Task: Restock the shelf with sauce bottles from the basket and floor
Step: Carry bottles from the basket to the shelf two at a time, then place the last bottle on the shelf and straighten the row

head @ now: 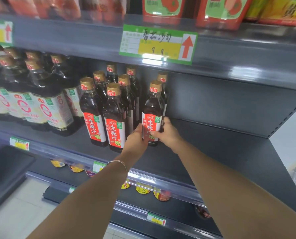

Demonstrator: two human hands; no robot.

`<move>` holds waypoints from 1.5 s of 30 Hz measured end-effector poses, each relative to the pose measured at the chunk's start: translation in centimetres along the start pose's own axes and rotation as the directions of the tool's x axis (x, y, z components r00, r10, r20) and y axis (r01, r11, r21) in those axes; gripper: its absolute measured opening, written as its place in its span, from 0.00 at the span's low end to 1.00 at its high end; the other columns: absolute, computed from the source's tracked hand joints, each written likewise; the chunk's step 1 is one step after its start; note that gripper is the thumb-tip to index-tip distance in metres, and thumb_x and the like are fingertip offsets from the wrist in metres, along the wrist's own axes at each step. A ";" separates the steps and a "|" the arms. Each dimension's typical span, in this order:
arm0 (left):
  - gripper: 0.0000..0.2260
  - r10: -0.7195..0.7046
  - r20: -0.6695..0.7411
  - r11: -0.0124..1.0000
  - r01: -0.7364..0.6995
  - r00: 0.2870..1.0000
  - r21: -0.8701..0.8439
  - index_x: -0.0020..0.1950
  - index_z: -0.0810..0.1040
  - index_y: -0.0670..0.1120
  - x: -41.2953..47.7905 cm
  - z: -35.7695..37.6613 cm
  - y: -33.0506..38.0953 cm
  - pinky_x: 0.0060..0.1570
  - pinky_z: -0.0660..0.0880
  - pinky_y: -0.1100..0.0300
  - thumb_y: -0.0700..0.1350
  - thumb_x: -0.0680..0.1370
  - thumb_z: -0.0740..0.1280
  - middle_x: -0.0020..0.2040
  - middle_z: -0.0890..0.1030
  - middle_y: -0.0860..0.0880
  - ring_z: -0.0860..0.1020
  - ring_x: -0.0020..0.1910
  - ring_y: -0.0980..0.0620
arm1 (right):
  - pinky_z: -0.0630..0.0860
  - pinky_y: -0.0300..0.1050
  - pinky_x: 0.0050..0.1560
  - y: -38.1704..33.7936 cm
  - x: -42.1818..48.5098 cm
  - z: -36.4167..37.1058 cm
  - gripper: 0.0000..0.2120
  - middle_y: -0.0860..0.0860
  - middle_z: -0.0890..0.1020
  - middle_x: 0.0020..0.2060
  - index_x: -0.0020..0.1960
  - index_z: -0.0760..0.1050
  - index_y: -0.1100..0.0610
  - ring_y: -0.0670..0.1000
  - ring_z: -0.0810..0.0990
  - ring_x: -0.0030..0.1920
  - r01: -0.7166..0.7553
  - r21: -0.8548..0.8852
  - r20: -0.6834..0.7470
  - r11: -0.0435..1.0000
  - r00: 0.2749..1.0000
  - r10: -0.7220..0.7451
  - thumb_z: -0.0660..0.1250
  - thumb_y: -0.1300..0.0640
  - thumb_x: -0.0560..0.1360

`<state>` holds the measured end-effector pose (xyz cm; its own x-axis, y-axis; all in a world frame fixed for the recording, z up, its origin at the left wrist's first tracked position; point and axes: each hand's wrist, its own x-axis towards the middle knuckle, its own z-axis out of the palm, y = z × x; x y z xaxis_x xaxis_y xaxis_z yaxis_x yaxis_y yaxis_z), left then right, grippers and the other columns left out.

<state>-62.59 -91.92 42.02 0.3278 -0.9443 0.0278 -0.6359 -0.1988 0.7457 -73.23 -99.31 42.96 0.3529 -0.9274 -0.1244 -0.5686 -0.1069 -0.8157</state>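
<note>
I am holding one dark sauce bottle with a gold cap and a red and white label (153,111) upright on the dark grey metal shelf (212,145), both hands at its lower half. My left hand (136,137) is pressing against the label's left side, its fingers (144,133) curled onto the front. My right hand (167,132) is wrapping the right side, thumb across the front and fingers going behind, so both hands are closed on this one bottle. A thin silver bracelet (120,163) is sitting on my left wrist.

Counting the same red-labelled bottles, I am seeing eight: the one I am gripping, one directly behind it (162,83), and six grouped just to the left (112,111). Further left, at least six bigger dark bottles with cream labels (47,104) are crowding together; the far ones are too blurred to count. On the shelf edge above, a green and yellow price tag with a red arrow (158,44) is hanging.
</note>
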 end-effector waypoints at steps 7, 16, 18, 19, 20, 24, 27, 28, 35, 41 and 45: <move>0.14 0.043 -0.028 0.989 -0.039 0.999 0.140 0.64 0.72 0.42 -2.2 -1.4 0.5 0.45 0.74 0.51 0.42 0.80 0.57 0.54 0.81 0.40 0.78 0.50 0.38 | 0.70 0.49 0.64 0.5 -4.2 -2.6 0.25 0.56 0.73 0.68 0.71 0.65 0.57 0.56 0.72 0.67 -0.037 -0.312 -0.061 0.949 0.998 0.019 0.65 0.50 0.77; 0.11 -0.098 0.029 0.909 0.077 0.995 0.410 0.56 0.75 0.46 -10.9 -6.7 -1.5 0.50 0.73 0.51 0.43 0.76 0.58 0.56 0.79 0.40 0.77 0.54 0.37 | 0.75 0.51 0.59 -1.7 -12.0 0.0 0.12 0.55 0.79 0.57 0.58 0.76 0.54 0.57 0.77 0.57 0.093 -0.504 0.128 0.859 0.991 -0.032 0.63 0.52 0.77; 0.11 -0.124 0.003 0.873 0.108 0.992 0.475 0.57 0.75 0.48 -14.3 -8.4 -2.9 0.51 0.74 0.52 0.43 0.77 0.57 0.57 0.79 0.42 0.77 0.55 0.39 | 0.75 0.50 0.58 -2.5 -14.1 2.0 0.11 0.54 0.78 0.58 0.58 0.75 0.53 0.57 0.77 0.57 0.165 -0.563 0.195 0.810 0.979 -0.064 0.63 0.52 0.77; 0.12 -0.143 -0.013 0.855 0.130 0.990 0.502 0.58 0.75 0.47 -16.1 -9.2 -3.6 0.52 0.74 0.52 0.43 0.78 0.57 0.57 0.79 0.43 0.77 0.56 0.40 | 0.75 0.49 0.56 -3.0 -15.2 3.1 0.11 0.54 0.78 0.59 0.58 0.75 0.52 0.58 0.77 0.57 0.205 -0.594 0.224 0.778 0.971 -0.085 0.63 0.51 0.77; 0.12 -0.170 -0.031 0.838 0.161 0.985 0.521 0.58 0.75 0.46 -18.0 -10.0 -4.3 0.53 0.74 0.51 0.44 0.78 0.56 0.57 0.78 0.43 0.77 0.56 0.40 | 0.75 0.48 0.54 -3.5 -16.2 4.3 0.12 0.54 0.78 0.59 0.59 0.75 0.51 0.59 0.78 0.57 0.246 -0.621 0.248 0.744 0.962 -0.111 0.63 0.51 0.77; 0.11 -0.287 -0.087 0.778 0.285 0.954 0.560 0.56 0.75 0.46 -25.4 -13.3 -8.8 0.50 0.73 0.51 0.41 0.77 0.57 0.56 0.79 0.42 0.78 0.54 0.39 | 0.74 0.47 0.51 -6.1 -20.7 10.4 0.12 0.55 0.79 0.58 0.58 0.75 0.52 0.59 0.77 0.57 0.435 -0.649 0.402 0.625 0.893 -0.204 0.63 0.51 0.77; 0.12 -0.359 -0.138 0.759 0.375 0.923 0.532 0.57 0.75 0.46 -31.1 -17.2 -12.6 0.50 0.73 0.52 0.42 0.77 0.57 0.58 0.78 0.44 0.77 0.56 0.40 | 0.73 0.46 0.50 -8.9 -23.7 15.9 0.10 0.54 0.78 0.55 0.56 0.75 0.52 0.57 0.77 0.56 0.525 -0.605 0.504 0.599 0.834 -0.223 0.62 0.50 0.77; 0.12 -0.381 -0.164 0.747 0.407 0.910 0.526 0.58 0.75 0.46 -33.1 -18.7 -13.9 0.51 0.72 0.53 0.42 0.77 0.57 0.58 0.78 0.44 0.77 0.57 0.40 | 0.73 0.47 0.51 -10.0 -24.8 17.9 0.10 0.53 0.78 0.55 0.56 0.75 0.52 0.57 0.77 0.55 0.552 -0.585 0.536 0.594 0.813 -0.228 0.62 0.50 0.77; 0.13 -0.595 -0.352 0.583 0.690 0.723 0.429 0.59 0.75 0.46 -46.7 -30.3 -25.1 0.53 0.74 0.50 0.42 0.78 0.55 0.59 0.78 0.42 0.77 0.56 0.38 | 0.75 0.48 0.56 -18.1 -32.4 34.8 0.12 0.51 0.79 0.58 0.60 0.74 0.49 0.56 0.78 0.58 0.736 -0.465 0.746 0.492 0.625 -0.230 0.62 0.51 0.76; 0.10 -0.703 -0.421 0.487 0.819 0.573 0.303 0.52 0.78 0.48 -55.5 -40.0 -36.7 0.48 0.74 0.53 0.44 0.76 0.58 0.54 0.80 0.44 0.79 0.52 0.40 | 0.73 0.46 0.58 -25.1 -38.4 51.0 0.16 0.52 0.78 0.61 0.64 0.72 0.50 0.55 0.78 0.58 0.797 -0.347 0.846 0.493 0.494 -0.202 0.62 0.50 0.77; 0.12 -0.745 -0.391 0.443 0.839 0.540 0.315 0.55 0.77 0.48 -59.1 -45.1 -44.5 0.43 0.71 0.56 0.45 0.78 0.56 0.53 0.79 0.45 0.78 0.50 0.41 | 0.72 0.47 0.57 -28.4 -40.9 60.8 0.17 0.52 0.76 0.62 0.66 0.71 0.51 0.56 0.76 0.60 0.817 -0.306 0.879 0.488 0.439 -0.183 0.61 0.50 0.78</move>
<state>-22.14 -15.41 37.17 0.9242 -0.2594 -0.2803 -0.2267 -0.9633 0.1440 -26.34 -36.58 36.88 0.9128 -0.0723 -0.4020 -0.2168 -0.9199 -0.3269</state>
